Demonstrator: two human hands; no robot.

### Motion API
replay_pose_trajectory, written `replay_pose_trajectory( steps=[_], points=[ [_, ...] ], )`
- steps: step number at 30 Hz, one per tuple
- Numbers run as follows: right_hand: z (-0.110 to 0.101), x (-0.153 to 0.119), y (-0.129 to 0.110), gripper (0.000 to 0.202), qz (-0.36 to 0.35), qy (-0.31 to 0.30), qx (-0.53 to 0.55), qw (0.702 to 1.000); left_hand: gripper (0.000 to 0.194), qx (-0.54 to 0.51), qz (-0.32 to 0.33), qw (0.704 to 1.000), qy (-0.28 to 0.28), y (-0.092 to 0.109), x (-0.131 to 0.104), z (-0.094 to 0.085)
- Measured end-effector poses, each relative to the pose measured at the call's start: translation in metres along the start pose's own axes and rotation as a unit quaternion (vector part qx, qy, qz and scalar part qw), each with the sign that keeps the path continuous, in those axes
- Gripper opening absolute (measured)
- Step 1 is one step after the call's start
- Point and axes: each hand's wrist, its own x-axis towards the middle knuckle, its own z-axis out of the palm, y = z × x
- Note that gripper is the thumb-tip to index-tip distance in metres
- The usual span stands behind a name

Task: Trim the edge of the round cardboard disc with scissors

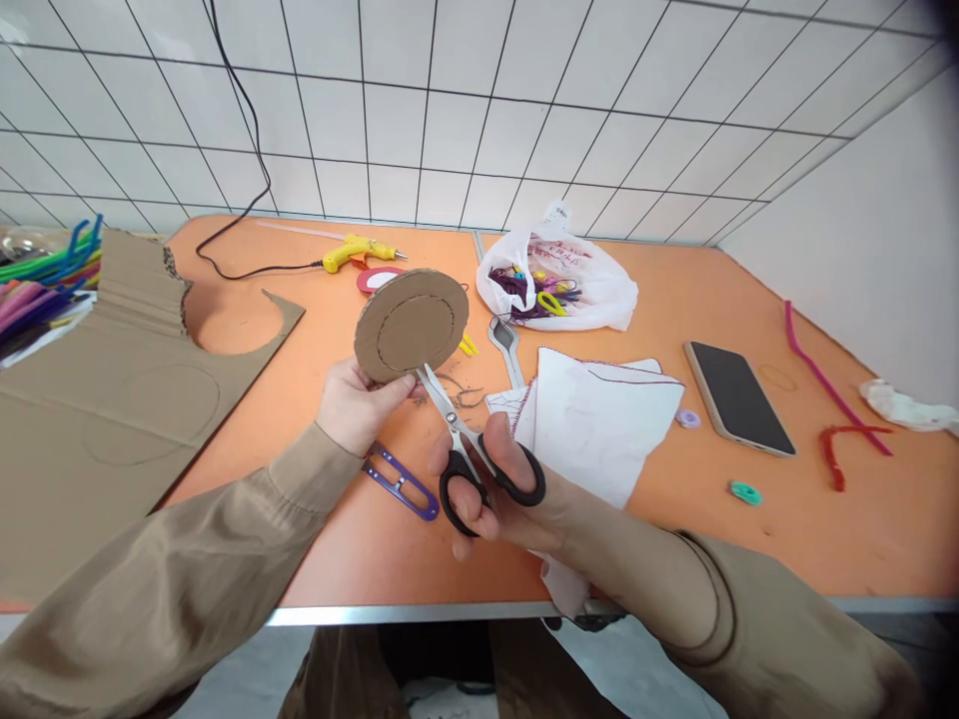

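Note:
My left hand point(352, 404) grips a round cardboard disc point(420, 325) by its lower left edge, thumb on the front face. A smaller circle is marked or cut inside the disc's rim. In my right hand point(501, 489) is a pair of scissors point(448, 411), fingers and thumb through the black handles. The blades are slightly apart, their tips at the disc's lower edge; whether they pass into the card I cannot tell. Below my left wrist lies a purple thread snipper point(403, 484). Dark cardboard scraps point(465, 391) lie behind the scissors.
At left lies a large cardboard sheet point(97, 439) with a round cut-out, under colourful pipe cleaners point(52, 290). A yellow glue gun point(360, 253) and a plastic bag point(599, 285) of yarn stand behind. White cloth point(591, 419), a phone point(738, 397) and bobbins point(745, 492) lie right.

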Motion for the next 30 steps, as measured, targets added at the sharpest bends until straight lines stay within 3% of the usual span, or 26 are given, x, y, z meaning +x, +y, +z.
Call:
replay_pose_trajectory(
  steps=[12,20,30],
  points=[
    [0.004,-0.001,0.003,0.06,-0.028,0.01,-0.054,0.998,0.02,0.003,0.053,0.999,0.009,-0.01,-0.002,-0.001],
    [0.006,-0.002,-0.003,0.063,-0.01,0.013,-0.061,0.998,0.03,-0.024,-0.001,1.0,-0.014,0.004,-0.003,0.002],
    [0.002,0.001,0.0,0.064,-0.016,0.011,-0.039,0.999,0.037,-0.055,-0.026,0.998,-0.016,0.001,-0.003,0.002]
  ],
)
